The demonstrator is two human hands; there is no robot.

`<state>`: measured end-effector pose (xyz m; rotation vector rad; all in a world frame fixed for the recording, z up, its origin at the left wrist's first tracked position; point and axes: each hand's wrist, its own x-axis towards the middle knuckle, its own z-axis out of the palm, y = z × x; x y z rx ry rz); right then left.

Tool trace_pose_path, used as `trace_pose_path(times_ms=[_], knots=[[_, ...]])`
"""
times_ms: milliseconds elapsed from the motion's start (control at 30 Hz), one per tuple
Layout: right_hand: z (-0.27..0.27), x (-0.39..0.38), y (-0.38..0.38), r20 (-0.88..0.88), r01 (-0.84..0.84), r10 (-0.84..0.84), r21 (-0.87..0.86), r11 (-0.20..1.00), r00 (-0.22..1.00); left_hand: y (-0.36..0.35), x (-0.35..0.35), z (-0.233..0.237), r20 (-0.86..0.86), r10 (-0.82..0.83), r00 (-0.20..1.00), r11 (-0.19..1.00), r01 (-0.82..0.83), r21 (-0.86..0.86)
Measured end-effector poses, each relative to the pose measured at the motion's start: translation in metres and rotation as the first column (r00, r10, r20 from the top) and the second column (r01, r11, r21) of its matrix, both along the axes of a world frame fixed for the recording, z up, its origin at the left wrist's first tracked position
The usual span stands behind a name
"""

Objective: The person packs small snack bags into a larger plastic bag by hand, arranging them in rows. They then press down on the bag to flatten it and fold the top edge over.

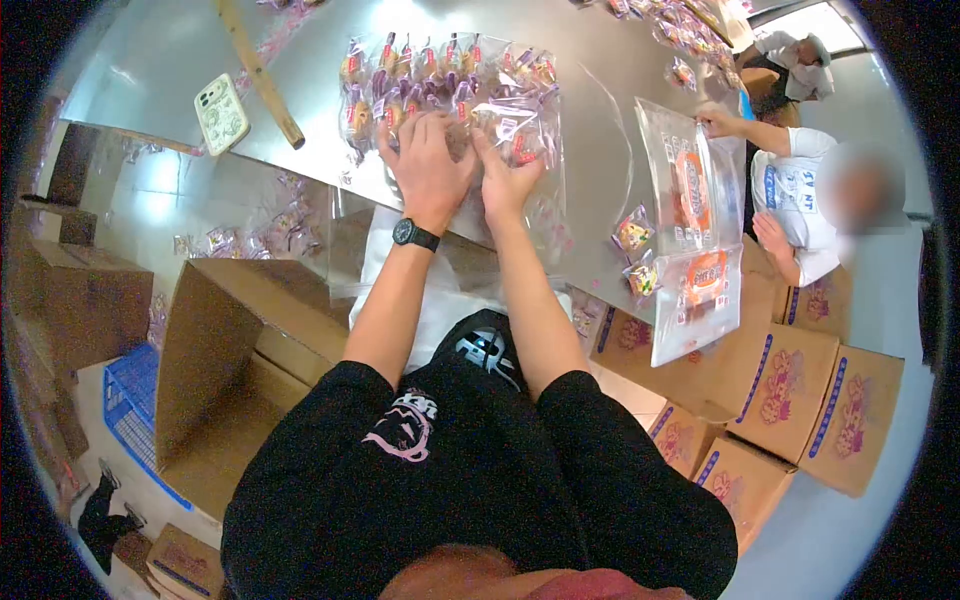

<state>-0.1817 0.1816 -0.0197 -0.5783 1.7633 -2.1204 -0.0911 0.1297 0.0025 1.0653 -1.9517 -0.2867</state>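
Rows of small wrapped packets with purple-and-clear wrappers lie inside a large clear plastic bag on the metal table. My left hand, below a black wristwatch, rests on the lower row with its fingers spread. Beside it, my right hand touches the packets at the lower right, thumb and fingers apart. The undersides of both hands and some packets beneath them are hidden. The bag's near part hangs over the table edge in front of my body.
A phone and a wooden strip lie left. Printed clear bags and two loose packets are right. A co-worker sits beyond. An open carton stands lower left; several boxes stand lower right.
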Motion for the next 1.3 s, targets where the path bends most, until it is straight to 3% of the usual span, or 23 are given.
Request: trace_pose_path(times_ms=[67, 133, 167, 233, 267, 300, 400, 500, 600, 733, 800, 833, 933, 1033, 1133, 1267, 1300], knots=[[-0.033, -0.019, -0.004, -0.076, -0.025, 0.037, 0.148, 0.989, 0.996, -0.002, 0.002, 0.0, -0.023, -0.036, 0.999, 0.999, 0.036, 0.029], [-0.012, -0.015, 0.0, -0.178, -0.035, 0.062, 0.151, 0.988, 0.982, -0.002, 0.006, -0.003, -0.096, -0.087, 0.992, 0.992, 0.095, 0.088], [-0.002, -0.013, 0.002, -0.227, -0.04, 0.075, 0.154, 0.987, 0.971, -0.005, 0.007, -0.004, -0.032, -0.104, 0.994, 0.994, 0.105, 0.01], [-0.009, -0.021, 0.005, -0.369, -0.049, 0.171, 0.317, 0.947, 0.913, -0.008, 0.009, -0.007, 0.105, -0.136, 0.985, 0.979, 0.149, -0.136], [-0.013, -0.025, 0.003, -0.434, -0.041, 0.224, 0.392, 0.919, 0.872, -0.009, 0.008, -0.008, 0.111, -0.152, 0.982, 0.979, 0.165, -0.121], [-0.011, -0.023, 0.003, -0.455, -0.056, 0.243, 0.386, 0.921, 0.857, -0.007, 0.008, -0.007, 0.118, -0.17, 0.978, 0.978, 0.182, -0.103], [-0.003, -0.021, 0.005, -0.135, -0.258, 0.293, 0.225, 0.94, 0.947, -0.002, 0.015, 0.0, 0.171, -0.231, 0.958, 0.97, 0.241, -0.038], [-0.019, -0.031, 0.001, -0.331, -0.15, 0.302, 0.413, 0.898, 0.894, 0.005, 0.019, 0.004, 0.191, -0.246, 0.95, 0.968, 0.251, -0.002], [-0.034, -0.04, -0.001, -0.458, -0.126, 0.374, 0.484, 0.866, 0.806, 0.0, 0.014, 0.001, 0.246, -0.209, 0.947, 0.977, 0.213, 0.007], [-0.041, -0.054, 0.004, -0.15, -0.312, 0.325, 0.101, 0.945, 0.934, -0.011, 0.005, -0.003, 0.264, -0.193, 0.945, 0.967, 0.229, -0.11], [-0.045, -0.05, 0.009, 0.028, -0.332, 0.337, -0.11, 0.937, 0.941, -0.01, 0.005, -0.002, 0.31, -0.189, 0.932, 0.971, 0.225, -0.082], [-0.031, -0.035, 0.005, 0.033, -0.248, 0.258, -0.181, 0.952, 0.966, -0.008, 0.006, -0.004, 0.329, -0.182, 0.927, 0.975, 0.215, -0.065], [-0.017, -0.027, 0.015, -0.201, -0.232, 0.237, 0.048, 0.971, 0.95, -0.005, 0.005, -0.008, 0.293, -0.177, 0.939, 0.978, 0.203, -0.058], [-0.032, -0.031, 0.011, -0.423, -0.058, 0.125, 0.167, 0.984, 0.898, 0.0, 0.0, -0.004, 0.349, -0.119, 0.929, 0.988, 0.146, -0.052], [-0.039, -0.035, 0.002, -0.348, -0.005, -0.016, -0.06, 0.998, 0.937, 0.001, -0.009, -0.001, 0.39, -0.099, 0.916, 0.995, 0.084, 0.056], [-0.032, -0.038, 0.003, -0.383, 0.05, 0.017, 0.165, 0.985, 0.924, 0.001, -0.011, -0.001, 0.379, -0.076, 0.922, 0.995, 0.097, -0.036], [-0.006, -0.032, 0.005, -0.378, 0.055, 0.035, 0.226, 0.973, 0.925, -0.001, -0.011, -0.006, 0.38, -0.058, 0.923, 0.992, 0.098, -0.084]])
